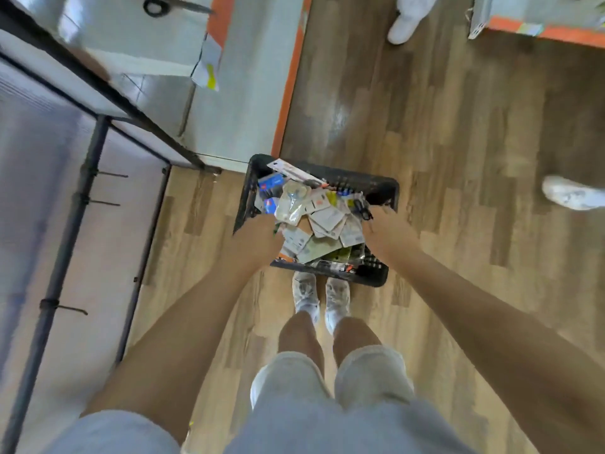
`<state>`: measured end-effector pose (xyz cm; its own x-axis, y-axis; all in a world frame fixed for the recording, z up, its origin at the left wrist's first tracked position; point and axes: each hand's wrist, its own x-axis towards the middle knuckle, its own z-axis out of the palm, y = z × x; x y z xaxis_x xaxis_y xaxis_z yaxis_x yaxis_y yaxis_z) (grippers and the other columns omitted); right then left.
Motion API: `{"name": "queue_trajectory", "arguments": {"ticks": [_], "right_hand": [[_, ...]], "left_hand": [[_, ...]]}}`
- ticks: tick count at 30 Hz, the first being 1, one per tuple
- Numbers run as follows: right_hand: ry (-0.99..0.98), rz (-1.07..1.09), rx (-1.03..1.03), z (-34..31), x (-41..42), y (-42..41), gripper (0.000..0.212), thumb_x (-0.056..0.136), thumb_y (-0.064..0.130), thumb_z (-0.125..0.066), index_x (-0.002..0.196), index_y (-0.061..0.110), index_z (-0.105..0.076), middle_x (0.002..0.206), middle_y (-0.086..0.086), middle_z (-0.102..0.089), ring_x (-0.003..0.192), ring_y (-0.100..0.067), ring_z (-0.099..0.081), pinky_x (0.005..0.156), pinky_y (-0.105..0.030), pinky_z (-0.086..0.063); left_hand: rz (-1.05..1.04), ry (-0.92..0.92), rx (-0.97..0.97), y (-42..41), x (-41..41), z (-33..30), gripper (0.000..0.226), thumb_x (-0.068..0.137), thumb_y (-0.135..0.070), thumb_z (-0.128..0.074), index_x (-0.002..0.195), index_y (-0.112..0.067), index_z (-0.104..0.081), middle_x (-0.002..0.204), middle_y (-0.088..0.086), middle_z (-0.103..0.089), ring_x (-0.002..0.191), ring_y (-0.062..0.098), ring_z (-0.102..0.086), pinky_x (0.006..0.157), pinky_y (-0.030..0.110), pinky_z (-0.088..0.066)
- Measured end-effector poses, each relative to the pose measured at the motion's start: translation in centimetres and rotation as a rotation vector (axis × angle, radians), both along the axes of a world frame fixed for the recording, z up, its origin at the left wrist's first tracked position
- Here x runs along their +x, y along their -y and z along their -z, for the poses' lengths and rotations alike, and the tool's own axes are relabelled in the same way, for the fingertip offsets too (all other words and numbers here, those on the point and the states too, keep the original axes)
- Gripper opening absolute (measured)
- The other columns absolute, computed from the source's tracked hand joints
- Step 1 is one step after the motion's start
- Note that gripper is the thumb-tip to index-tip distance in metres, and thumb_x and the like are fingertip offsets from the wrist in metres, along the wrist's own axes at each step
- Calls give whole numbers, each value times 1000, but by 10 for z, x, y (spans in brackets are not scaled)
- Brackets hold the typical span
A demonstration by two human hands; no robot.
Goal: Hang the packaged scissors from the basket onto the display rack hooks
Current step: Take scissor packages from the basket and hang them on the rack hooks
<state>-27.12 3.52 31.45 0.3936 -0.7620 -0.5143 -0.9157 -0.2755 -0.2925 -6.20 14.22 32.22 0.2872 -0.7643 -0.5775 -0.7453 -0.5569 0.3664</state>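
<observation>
A black plastic basket (376,186) sits on the wood floor just ahead of my feet, heaped with several packaged scissors (294,204) and other carded items. My left hand (257,234) reaches down to the basket's left side, and its fingers are hidden among the packages and the rim. My right hand (386,229) reaches to the right side, its fingers hidden at the rim. The display rack (82,188), a dark metal post with bare hooks (113,175), stands at the left. One pair of scissors (176,4) hangs at the top left.
White shelving with an orange edge (288,93) runs behind the basket. Another person's white shoes stand at the top (402,27) and at the right edge (569,193). A second orange-edged unit (540,27) is at the top right. My own feet (320,296) touch the basket's near side.
</observation>
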Motion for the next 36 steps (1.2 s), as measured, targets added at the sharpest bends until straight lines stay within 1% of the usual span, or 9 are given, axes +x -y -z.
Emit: {"name": "queue_trajectory", "arguments": {"ticks": [3,7,12,15,19,25,28,32,36], "right_hand": [[-38,26,61,46,1,-3,32,98,22,-36,124,5,-47,120,-16,-52,101,-32,-55,76,-36,-42],[-142,8,142,115,-1,-11,25,99,22,-34,114,7,-49,111,-11,-53,90,-26,-55,66,-30,-35],[-126,57,248,202,0,-11,30,98,20,-38,121,5,-49,117,-14,-56,105,-29,-55,84,-38,-46],[-124,152,267,248,5,-2,31,98,19,-40,124,4,-49,119,-16,-55,105,-31,-55,81,-37,-44],[-108,131,258,299,14,12,34,98,18,-42,128,2,-47,127,-18,-52,110,-31,-54,86,-37,-43],[-81,142,240,359,24,33,43,98,23,-43,137,5,-39,138,-13,-44,123,-27,-45,94,-35,-39],[-77,-6,173,386,26,42,56,95,31,-49,142,6,-33,148,-12,-32,135,-26,-32,105,-36,-32],[-81,-262,27,417,32,48,76,85,46,-58,139,-4,-37,148,-26,-30,137,-39,-31,111,-48,-25],[-130,-270,67,437,47,51,91,88,59,-45,149,1,-9,157,-22,-2,146,-32,-1,117,-44,-4]], "left_hand": [[-16,-24,57,-1,3,44,29,97,-23,-45,112,0,-52,107,15,-56,101,31,-53,81,39,-42],[28,-26,181,1,5,121,29,96,-27,-44,103,-1,-55,105,14,-57,98,31,-55,78,39,-43],[251,-86,326,17,19,203,36,95,-38,-45,111,-8,-57,103,5,-55,95,24,-55,80,39,-48],[167,-72,281,39,32,243,36,97,-38,-43,109,-7,-56,96,6,-54,83,20,-53,72,33,-43],[-35,-21,200,58,40,286,32,98,-33,-42,103,-5,-55,103,12,-57,96,28,-56,75,35,-42],[118,-48,137,71,5,348,29,98,-20,-43,122,-5,-51,123,12,-50,111,27,-48,86,36,-38],[186,-81,20,86,-19,382,31,93,-5,-45,122,3,-51,127,19,-46,118,35,-45,94,45,-41],[287,101,88,113,-38,422,59,98,-4,-34,149,0,-5,158,16,-1,146,27,-3,116,33,-9],[326,284,86,126,-42,444,63,99,-9,-34,148,2,3,157,18,1,146,30,2,117,34,-9]]}}
